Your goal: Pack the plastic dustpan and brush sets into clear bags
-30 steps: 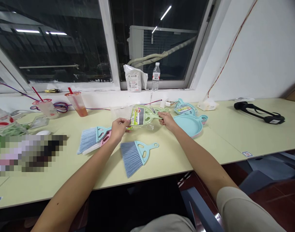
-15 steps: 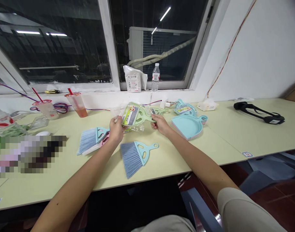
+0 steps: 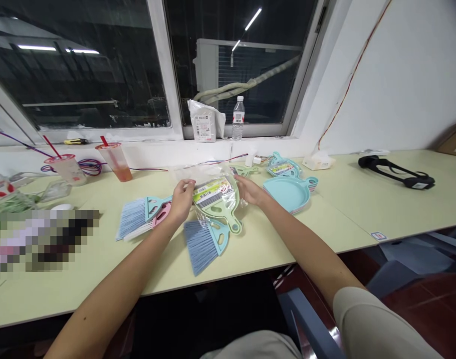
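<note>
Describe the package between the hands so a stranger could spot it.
Below the window stands a long table. Over it, between the left hand and right hand, is the plastic-wrapped green dustpan set, the only set held.

1. My left hand (image 3: 181, 201) is pinched closed at the left side of the grip, its back turned up toward me.
2. My right hand (image 3: 249, 191) sits opposite, its fingers pointing inward to the grip; how firmly they close I cannot tell.
3. My bare left forearm (image 3: 134, 271) slants up to the grip from the near left.
4. My bare right forearm (image 3: 303, 238) slants in from the near right.
</note>
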{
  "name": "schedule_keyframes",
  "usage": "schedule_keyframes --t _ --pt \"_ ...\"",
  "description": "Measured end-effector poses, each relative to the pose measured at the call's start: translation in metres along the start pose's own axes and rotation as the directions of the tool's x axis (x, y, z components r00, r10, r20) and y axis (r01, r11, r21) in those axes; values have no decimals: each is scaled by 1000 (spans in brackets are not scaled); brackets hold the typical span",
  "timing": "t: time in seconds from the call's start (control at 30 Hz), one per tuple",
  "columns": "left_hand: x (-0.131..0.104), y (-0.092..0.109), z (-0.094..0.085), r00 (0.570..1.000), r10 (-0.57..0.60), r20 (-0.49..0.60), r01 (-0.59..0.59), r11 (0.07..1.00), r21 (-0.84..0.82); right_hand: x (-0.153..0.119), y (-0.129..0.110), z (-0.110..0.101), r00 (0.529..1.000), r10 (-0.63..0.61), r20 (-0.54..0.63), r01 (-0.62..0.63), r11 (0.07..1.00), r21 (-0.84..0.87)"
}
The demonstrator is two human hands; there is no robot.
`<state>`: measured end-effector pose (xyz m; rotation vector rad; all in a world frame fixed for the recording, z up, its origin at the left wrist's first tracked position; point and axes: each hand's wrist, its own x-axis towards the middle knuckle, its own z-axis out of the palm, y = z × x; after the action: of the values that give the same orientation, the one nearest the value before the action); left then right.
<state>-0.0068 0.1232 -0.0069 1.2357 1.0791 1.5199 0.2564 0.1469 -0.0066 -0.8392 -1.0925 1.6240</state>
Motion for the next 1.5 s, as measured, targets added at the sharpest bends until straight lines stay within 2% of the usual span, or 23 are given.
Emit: schedule_keyframes --t 0.13,0.3,0.4,0.67,0.93,1.13,1.27,1.4,1.5 --pt "-3 0 1 998 50 36 -51 998 35 1 8 7 993 -112 -47 111 994 -25" --pt "-5 5 3 998 -34 47 35 999 -19 2 11 11 981 -157 -112 154 987 -37" --pt "-5 7 2 997 -46 58 47 999 -8 3 10 12 980 -153 -127 152 988 -20" --pt "-6 3 2 999 -35 27 35 999 -9 -1 6 8 973 -226 -49 221 970 -97" --pt "-10 5 0 992 33 118 -29 999 -36 0 9 1 965 -253 -74 244 963 -110" --pt "-10 11 0 966 -38 254 81 983 -163 1 4 0 976 -197 -95 195 980 -26" --pt "-9 12 -2 948 -56 314 87 992 -86 3 6 0 968 -218 -127 214 976 -47" --pt "-11 12 0 972 -67 227 65 998 13 2 9 2 967 -228 -112 217 971 -101" --pt "-14 12 3 994 -1 112 -16 989 148 2 9 3 968 -235 -88 222 966 -130"
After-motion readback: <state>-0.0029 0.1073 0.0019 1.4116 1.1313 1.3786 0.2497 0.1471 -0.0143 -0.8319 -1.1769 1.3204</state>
